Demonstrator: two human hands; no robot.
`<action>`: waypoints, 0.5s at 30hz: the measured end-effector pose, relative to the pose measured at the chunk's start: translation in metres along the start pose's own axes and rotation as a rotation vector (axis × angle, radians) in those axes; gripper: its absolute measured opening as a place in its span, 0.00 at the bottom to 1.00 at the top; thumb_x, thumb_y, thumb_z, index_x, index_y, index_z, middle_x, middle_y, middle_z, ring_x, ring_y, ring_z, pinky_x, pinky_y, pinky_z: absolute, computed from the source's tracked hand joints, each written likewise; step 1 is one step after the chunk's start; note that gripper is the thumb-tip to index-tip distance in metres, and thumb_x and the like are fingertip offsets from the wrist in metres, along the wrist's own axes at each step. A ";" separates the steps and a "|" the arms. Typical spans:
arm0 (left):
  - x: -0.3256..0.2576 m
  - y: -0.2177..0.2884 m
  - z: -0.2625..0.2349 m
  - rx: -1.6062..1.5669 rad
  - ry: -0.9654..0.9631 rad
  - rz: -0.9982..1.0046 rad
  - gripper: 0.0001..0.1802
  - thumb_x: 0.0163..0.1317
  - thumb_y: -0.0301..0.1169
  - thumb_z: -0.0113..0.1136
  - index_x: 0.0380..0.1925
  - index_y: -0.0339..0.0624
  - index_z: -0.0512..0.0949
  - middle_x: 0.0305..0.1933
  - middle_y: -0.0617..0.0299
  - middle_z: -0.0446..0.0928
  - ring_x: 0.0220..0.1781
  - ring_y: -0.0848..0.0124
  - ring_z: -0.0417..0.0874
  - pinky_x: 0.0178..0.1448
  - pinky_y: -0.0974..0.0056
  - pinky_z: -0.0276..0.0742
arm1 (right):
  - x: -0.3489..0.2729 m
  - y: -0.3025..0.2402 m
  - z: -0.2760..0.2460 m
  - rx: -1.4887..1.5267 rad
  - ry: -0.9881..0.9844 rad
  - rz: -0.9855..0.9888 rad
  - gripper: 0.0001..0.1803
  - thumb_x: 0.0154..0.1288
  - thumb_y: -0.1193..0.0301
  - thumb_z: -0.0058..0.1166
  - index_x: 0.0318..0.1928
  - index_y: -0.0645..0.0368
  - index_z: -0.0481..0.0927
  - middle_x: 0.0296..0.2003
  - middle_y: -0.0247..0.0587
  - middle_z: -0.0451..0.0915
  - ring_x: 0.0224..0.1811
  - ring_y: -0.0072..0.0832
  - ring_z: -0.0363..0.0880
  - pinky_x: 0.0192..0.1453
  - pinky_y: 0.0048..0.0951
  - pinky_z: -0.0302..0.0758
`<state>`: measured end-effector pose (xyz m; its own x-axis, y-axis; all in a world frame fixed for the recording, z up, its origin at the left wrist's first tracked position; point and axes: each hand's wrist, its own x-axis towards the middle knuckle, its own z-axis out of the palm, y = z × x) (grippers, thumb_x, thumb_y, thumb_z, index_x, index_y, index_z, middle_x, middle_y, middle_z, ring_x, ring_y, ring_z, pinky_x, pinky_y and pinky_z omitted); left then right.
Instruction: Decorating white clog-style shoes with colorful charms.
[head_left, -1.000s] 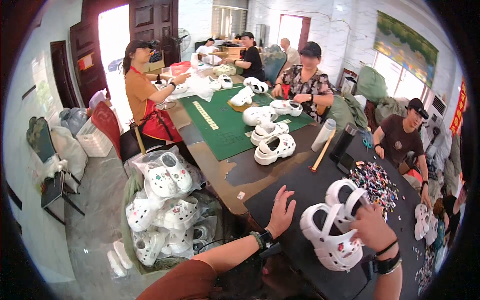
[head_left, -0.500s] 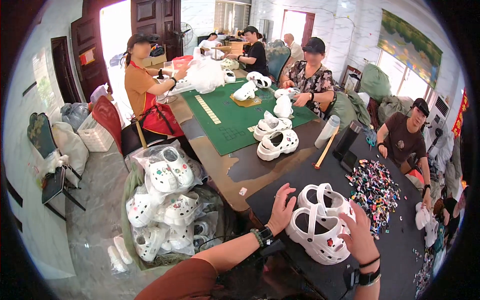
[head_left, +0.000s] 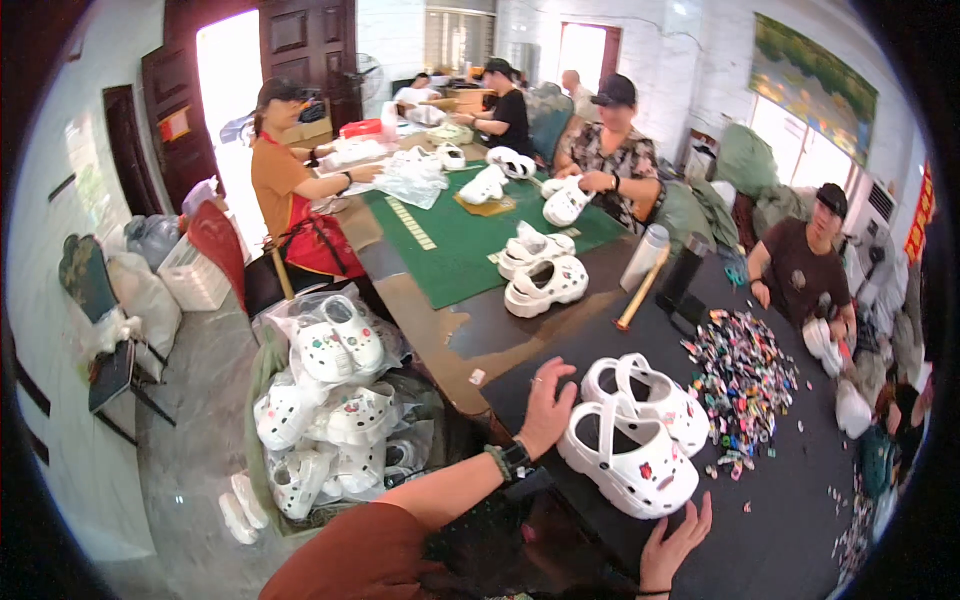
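A pair of white clogs stands side by side on the dark table in front of me. The nearer clog (head_left: 638, 470) carries a few small coloured charms on its toe, and the farther clog (head_left: 665, 412) has some too. My left hand (head_left: 545, 408) is open beside the heel ends, fingers spread and holding nothing. Below the nearer clog's toe, my right hand (head_left: 677, 540) is open with its fingers apart. Right of the clogs lies a heap of small multicoloured charms (head_left: 745, 375).
A sack (head_left: 262, 385) of bagged white clogs stands on the floor to my left. Across the table are a white bottle (head_left: 645, 256), a dark bottle (head_left: 684, 268), a stick (head_left: 642, 290) and another white clog pair (head_left: 545, 285) near a green mat (head_left: 450, 285). Several co-workers sit or stand around.
My right hand has come off the clogs and dropped toward me. My left hand has shifted slightly left. The co-worker at the far side now holds a clog higher up.
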<state>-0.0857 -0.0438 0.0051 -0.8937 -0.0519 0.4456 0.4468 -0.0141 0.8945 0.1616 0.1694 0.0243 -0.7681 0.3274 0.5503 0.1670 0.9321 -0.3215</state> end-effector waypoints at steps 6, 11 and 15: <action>0.024 0.088 -0.009 0.247 -0.112 0.394 0.12 0.59 0.21 0.58 0.45 0.38 0.77 0.48 0.50 0.75 0.48 0.55 0.77 0.57 0.54 0.72 | 0.014 -0.010 -0.003 0.109 0.006 0.061 0.25 0.54 0.81 0.57 0.55 0.64 0.70 0.68 0.60 0.61 0.71 0.57 0.56 0.74 0.51 0.52; 0.017 0.121 0.025 0.348 -0.416 0.386 0.12 0.60 0.20 0.59 0.45 0.36 0.78 0.45 0.56 0.77 0.35 0.67 0.77 0.42 0.65 0.74 | 0.016 -0.005 0.002 0.082 0.070 0.025 0.23 0.55 0.81 0.57 0.54 0.62 0.72 0.67 0.56 0.62 0.70 0.55 0.59 0.71 0.52 0.58; 0.015 0.125 0.046 0.528 -0.472 0.511 0.15 0.60 0.25 0.62 0.48 0.38 0.77 0.46 0.52 0.77 0.39 0.59 0.79 0.47 0.58 0.74 | 0.008 0.001 0.002 0.076 0.074 0.024 0.22 0.56 0.81 0.57 0.53 0.61 0.73 0.67 0.54 0.62 0.69 0.53 0.60 0.70 0.53 0.60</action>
<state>-0.0449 -0.0007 0.1255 -0.5644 0.4953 0.6604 0.8249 0.3687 0.4284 0.1550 0.1729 0.0267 -0.7159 0.3629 0.5965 0.1353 0.9102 -0.3914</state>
